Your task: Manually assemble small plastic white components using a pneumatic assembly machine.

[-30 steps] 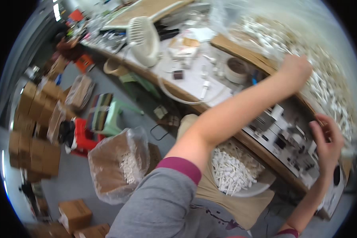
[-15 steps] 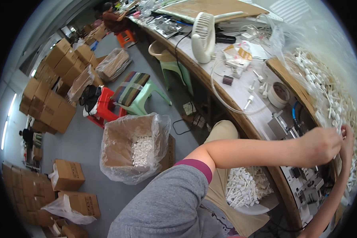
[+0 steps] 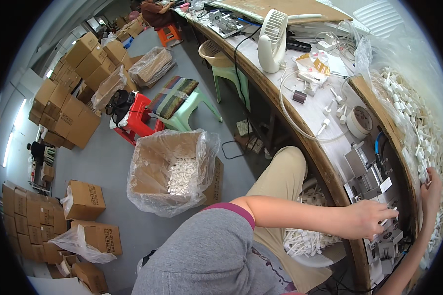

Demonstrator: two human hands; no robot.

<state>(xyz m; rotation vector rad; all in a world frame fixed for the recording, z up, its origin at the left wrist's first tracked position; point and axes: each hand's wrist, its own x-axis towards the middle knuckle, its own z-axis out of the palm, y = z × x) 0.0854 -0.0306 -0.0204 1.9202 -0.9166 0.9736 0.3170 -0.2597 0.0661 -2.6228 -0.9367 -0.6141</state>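
A slim white piece [image 3: 388,217] sits pinched in the fingertips of the left hand [image 3: 366,219], over the metal fixture [image 3: 366,169] on the workbench [image 3: 327,155]; the fixture runs from twelve o'clock round to about five. At two o'clock from that hand is the right hand [image 3: 430,189], fingers curled at the near edge of a heap of white pieces [image 3: 411,118] — whether it grips one I cannot tell. The heap spreads at one o'clock, behind a raised brown board [image 3: 379,110]. A roll of tape [image 3: 359,122] stands at twelve, and a white fan [image 3: 273,42] farther off at eleven. Towards eight o'clock a pale bowl [image 3: 325,260] holds more white pieces. Out on the floor, between nine and ten, is a plastic-lined carton [image 3: 152,157] with similar pieces inside — and, at ten, a green stool [image 3: 184,112] bearing a striped cushion [image 3: 174,95].
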